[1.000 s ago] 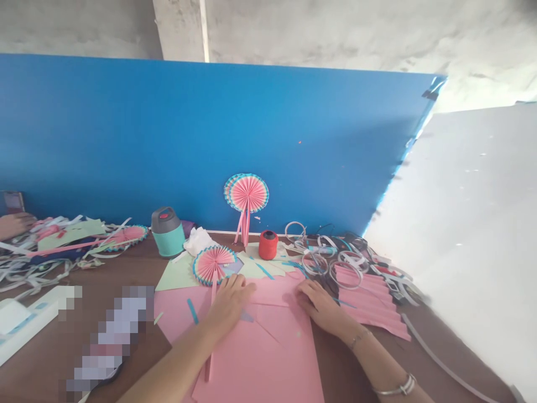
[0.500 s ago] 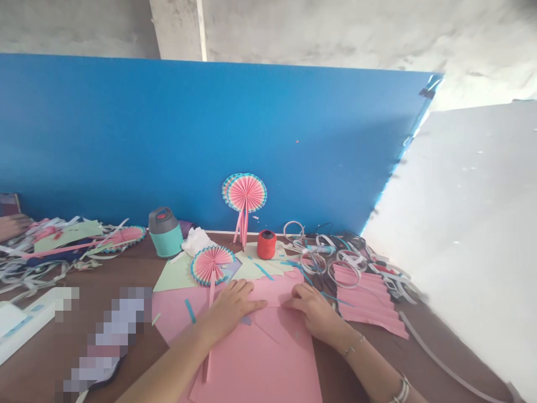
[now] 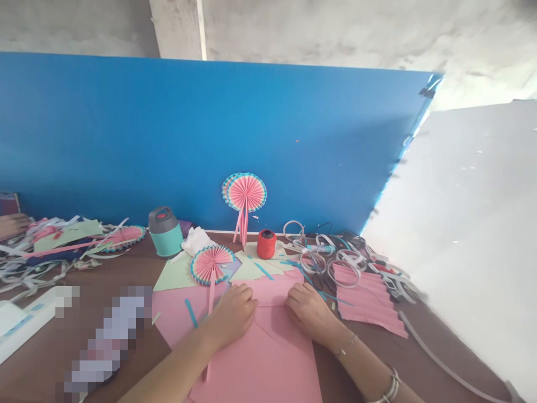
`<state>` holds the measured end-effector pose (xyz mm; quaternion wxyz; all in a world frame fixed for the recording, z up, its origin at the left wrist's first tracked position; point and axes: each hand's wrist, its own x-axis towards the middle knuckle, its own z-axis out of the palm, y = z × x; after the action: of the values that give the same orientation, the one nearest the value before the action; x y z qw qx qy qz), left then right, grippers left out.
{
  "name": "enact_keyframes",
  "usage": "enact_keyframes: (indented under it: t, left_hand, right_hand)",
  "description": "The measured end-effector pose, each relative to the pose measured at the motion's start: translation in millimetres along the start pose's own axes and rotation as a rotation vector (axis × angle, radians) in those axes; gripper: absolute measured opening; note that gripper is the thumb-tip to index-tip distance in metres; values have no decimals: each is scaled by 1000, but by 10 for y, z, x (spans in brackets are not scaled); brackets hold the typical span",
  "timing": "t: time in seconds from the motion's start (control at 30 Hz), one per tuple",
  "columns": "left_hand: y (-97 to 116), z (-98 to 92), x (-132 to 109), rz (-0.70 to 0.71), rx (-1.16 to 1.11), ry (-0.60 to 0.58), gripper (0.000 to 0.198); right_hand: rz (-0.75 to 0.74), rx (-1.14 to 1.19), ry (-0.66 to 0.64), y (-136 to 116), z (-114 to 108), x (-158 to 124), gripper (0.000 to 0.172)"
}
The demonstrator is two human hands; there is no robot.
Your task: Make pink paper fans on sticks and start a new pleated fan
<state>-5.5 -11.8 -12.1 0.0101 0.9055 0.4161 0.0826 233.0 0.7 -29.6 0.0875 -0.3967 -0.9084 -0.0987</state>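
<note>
A large sheet of pink paper (image 3: pixel 268 358) lies on the brown table, its far end folded over in a band with a crease across it. My left hand (image 3: pixel 235 314) is closed on the left side of that folded band, fingers curled over it. On the band's right side, my right hand (image 3: pixel 309 311) is curled in the same way, its thumb hidden. Just beyond my left hand lies a pleated pink paper fan (image 3: pixel 212 265) with a blue edge and a long pink strip handle, partly covered by my left arm.
A second fan (image 3: pixel 246 193) stands against the blue partition (image 3: pixel 168 129). A red spool (image 3: pixel 266 244) and a teal container (image 3: pixel 165 232) are behind the paper. Pleated pink paper (image 3: pixel 369 296) and coiled strips (image 3: pixel 312 262) lie right. At far left, another person's hand (image 3: pixel 12 225) is near paper scraps.
My left hand's fingers have curled in from a stretched position to close on the fold. My right hand's fingers have also drawn in at the band. The paper stays in place.
</note>
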Motion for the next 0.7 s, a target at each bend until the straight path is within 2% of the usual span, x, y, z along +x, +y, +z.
enact_keyframes:
  t: [0.13, 0.33, 0.47, 0.6, 0.7]
  left_hand:
    - [-39, 57, 28, -50, -34, -9, 30]
    - [-83, 101, 45, -84, -27, -13, 27]
    - [-64, 63, 62, -158, -95, -18, 29]
    - [-23, 3, 77, -278, -215, 2, 26]
    - [-19, -5, 93, -306, -225, -9, 25]
  right_hand:
    - [36, 71, 41, 10, 9, -13, 11]
    - [137, 223, 70, 0, -7, -15, 16]
    - [169, 328, 106, 26, 70, -10, 21]
    - [215, 436, 125, 83, 158, -7, 16]
    - [255, 473, 124, 104, 170, 7, 13]
